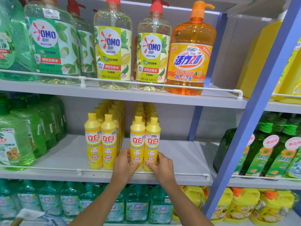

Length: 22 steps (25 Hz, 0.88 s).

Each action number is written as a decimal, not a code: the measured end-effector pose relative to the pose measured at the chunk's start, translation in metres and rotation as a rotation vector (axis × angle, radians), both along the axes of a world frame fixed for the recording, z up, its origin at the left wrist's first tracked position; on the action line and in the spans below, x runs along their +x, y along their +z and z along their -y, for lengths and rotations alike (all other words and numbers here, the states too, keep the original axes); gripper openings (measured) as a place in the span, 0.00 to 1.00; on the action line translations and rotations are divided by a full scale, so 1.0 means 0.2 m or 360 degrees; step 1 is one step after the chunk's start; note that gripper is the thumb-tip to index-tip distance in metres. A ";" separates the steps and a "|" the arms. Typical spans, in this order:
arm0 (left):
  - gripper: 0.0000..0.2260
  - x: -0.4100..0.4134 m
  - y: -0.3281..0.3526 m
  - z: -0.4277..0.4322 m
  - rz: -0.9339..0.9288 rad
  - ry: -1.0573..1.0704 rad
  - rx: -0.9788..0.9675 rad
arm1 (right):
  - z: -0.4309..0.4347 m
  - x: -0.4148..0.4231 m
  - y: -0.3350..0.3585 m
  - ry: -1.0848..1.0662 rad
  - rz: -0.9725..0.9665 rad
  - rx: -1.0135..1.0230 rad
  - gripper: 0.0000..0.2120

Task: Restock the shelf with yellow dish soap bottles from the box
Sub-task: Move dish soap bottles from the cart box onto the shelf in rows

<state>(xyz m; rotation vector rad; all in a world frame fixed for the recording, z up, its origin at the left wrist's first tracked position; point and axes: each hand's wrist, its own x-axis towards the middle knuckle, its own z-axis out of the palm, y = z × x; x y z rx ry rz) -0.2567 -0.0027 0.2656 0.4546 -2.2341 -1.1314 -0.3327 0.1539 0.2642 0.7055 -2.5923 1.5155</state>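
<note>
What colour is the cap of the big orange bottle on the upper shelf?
Orange, like the orange bottle itself; the head view shows its pump cap clearly.

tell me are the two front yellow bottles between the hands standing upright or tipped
Upright. The two front yellow bottles stand straight on the middle shelf, caps up, with the left hand and right hand at their bases.

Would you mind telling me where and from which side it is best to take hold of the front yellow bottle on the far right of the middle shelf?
Probably grip the front right yellow bottle around its lower body, from the front and its open right side, where the right hand sits; another bottle presses against its left.
</note>
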 end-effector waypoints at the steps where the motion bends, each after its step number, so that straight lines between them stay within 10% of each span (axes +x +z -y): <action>1: 0.22 0.00 0.00 -0.01 -0.0009 0.0014 0.0001 | 0.00 0.01 0.01 0.0000 -0.0005 -0.0003 0.23; 22: 0.23 0.10 0.18 -0.03 0.0417 -0.0128 -0.0216 | -0.04 0.02 0.11 0.0061 -0.0036 0.0391 0.25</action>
